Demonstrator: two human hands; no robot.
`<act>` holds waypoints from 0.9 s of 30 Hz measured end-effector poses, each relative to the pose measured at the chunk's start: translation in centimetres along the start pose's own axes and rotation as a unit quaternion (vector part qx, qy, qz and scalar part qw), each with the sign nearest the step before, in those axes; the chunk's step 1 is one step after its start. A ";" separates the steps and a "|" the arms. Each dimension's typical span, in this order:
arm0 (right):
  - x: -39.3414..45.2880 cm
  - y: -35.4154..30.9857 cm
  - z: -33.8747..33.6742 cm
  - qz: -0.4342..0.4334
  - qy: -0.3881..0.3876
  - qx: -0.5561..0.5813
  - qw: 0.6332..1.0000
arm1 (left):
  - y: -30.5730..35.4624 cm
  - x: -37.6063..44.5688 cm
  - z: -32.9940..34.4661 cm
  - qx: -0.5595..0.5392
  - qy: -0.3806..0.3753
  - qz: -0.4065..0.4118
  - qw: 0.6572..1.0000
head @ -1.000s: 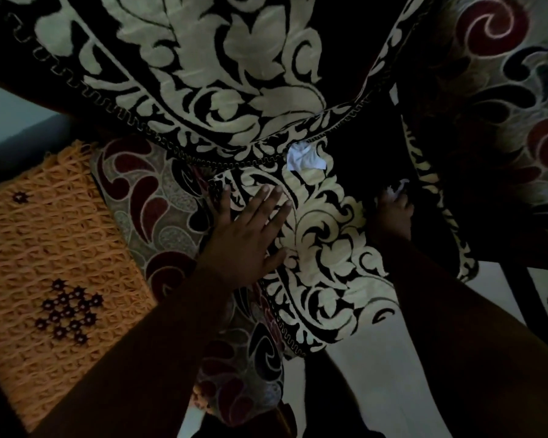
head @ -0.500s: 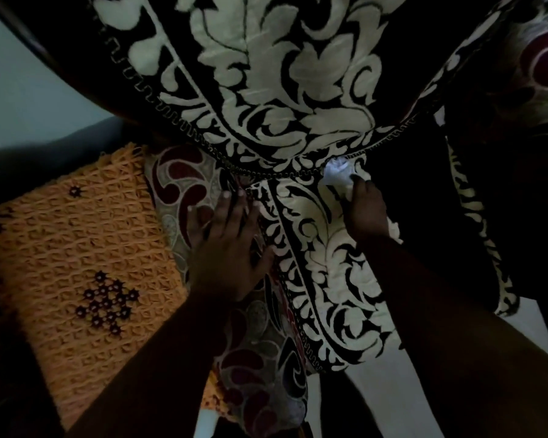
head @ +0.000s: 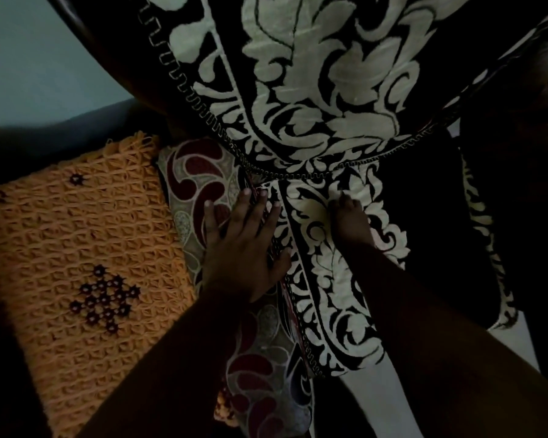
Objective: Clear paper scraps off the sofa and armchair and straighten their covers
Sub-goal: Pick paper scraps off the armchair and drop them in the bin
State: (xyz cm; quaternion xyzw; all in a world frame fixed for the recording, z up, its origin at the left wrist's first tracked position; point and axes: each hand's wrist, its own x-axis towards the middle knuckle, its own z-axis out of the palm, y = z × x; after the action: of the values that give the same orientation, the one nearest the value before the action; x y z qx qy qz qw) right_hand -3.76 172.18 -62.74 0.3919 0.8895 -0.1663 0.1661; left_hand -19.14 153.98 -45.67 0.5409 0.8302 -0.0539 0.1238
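A black-and-cream damask cover (head: pixel 314 90) hangs over the armchair's back and runs down over the seat (head: pixel 336 295). My left hand (head: pixel 241 248) lies flat, fingers spread, on the cover's left edge where it meets the red paisley upholstery (head: pixel 200 172). My right hand (head: pixel 350 219) sits bunched on the seat cover just below the back's braided hem, fingers curled under. The white paper scrap that lay at that spot is not visible; my fingers cover the place.
An orange crocheted cover (head: pixel 76 248) with a dark flower motif lies over the seat to the left. Pale floor (head: pixel 377 406) shows below the chair front. A dark frame piece (head: pixel 544 343) stands at the right, and a light wall (head: pixel 29 58) at upper left.
My right hand moved from the seat's right side to the white scrap at the hem and closed over it; the scrap no longer shows. My left hand slid slightly left and stays flat.
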 end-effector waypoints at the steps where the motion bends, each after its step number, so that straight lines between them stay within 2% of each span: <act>1: -0.9 -0.1 0.1 -0.016 -0.008 0.016 1.000 | 0.0 0.0 -0.1 -0.001 -0.001 -0.002 1.000; 5: -4.0 -1.0 0.1 -0.005 0.002 0.163 0.987 | 0.1 0.0 -0.2 -0.005 0.000 0.000 1.000; 7: -4.1 -1.2 -0.1 -0.001 0.028 0.185 0.982 | 0.1 0.0 -0.3 -0.004 -0.007 -0.001 1.000; 10: -3.2 -0.8 0.4 -0.030 0.020 0.096 0.995 | 0.1 0.0 -0.3 -0.004 -0.014 -0.003 1.000; 12: -2.5 -1.3 0.4 -0.019 0.002 0.060 0.998 | 0.0 0.0 -0.2 -0.003 -0.012 -0.002 1.000; 17: -1.9 -3.9 0.4 -0.040 0.010 0.050 0.998 | -0.1 0.0 0.2 -0.006 0.006 -0.003 1.000; 21: -3.1 -3.7 1.3 -0.075 -0.055 -0.015 0.996 | -0.2 -0.1 0.4 -0.009 0.015 0.002 1.000; 24: -4.3 -3.6 0.8 -0.093 -0.091 0.034 0.991 | -0.3 -0.2 0.5 -0.011 0.017 0.001 1.000; 25: -4.4 -3.5 0.7 -0.072 -0.094 0.067 0.991 | -0.3 -0.2 0.5 -0.014 0.018 0.004 1.000; 27: -5.0 -3.1 0.1 0.026 -0.111 0.177 0.978 | -0.4 -0.2 0.5 -0.023 0.023 0.008 0.999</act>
State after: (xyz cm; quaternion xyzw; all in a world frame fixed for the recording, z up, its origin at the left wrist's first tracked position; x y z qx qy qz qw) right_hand -2.90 166.94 -60.19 0.4173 0.8115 -0.3594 0.1957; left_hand -19.33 153.52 -46.15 0.5456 0.8294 -0.0213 0.1181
